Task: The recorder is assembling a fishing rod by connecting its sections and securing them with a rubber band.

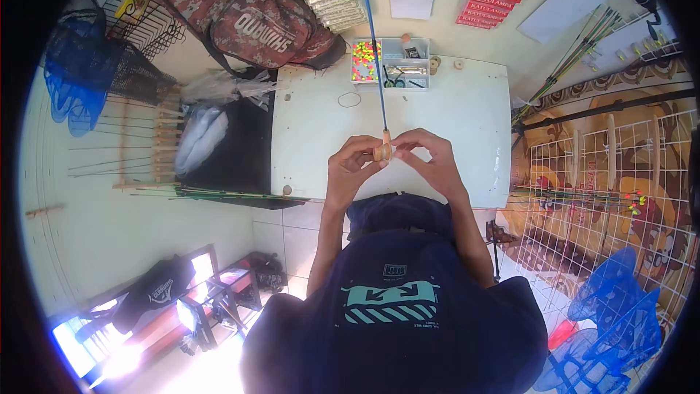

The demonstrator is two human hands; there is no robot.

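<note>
Over the table's near part, my left hand (352, 165) is closed, thumb and fingers gripping a small round tan roll (379, 154) that looks like tape. Beside it, the tan lower end of a thin blue fishing rod (377, 73) comes down between my hands. The rod runs away from me, over the tray and up past the upper edge of the view. My right hand (432, 157) has thumb and forefinger pinched close against the rod's end and the roll. Whatever lies between those fingertips is too small to make out.
A white table (321, 124) spreads beneath my hands. At its back stands a compartment tray (415, 86) with colourful beads, a small bottle and scissors. A thin ring (348, 100) lies left of the rod. A camouflage bag (255, 25) hangs back left; wire racks (583, 175) stand right.
</note>
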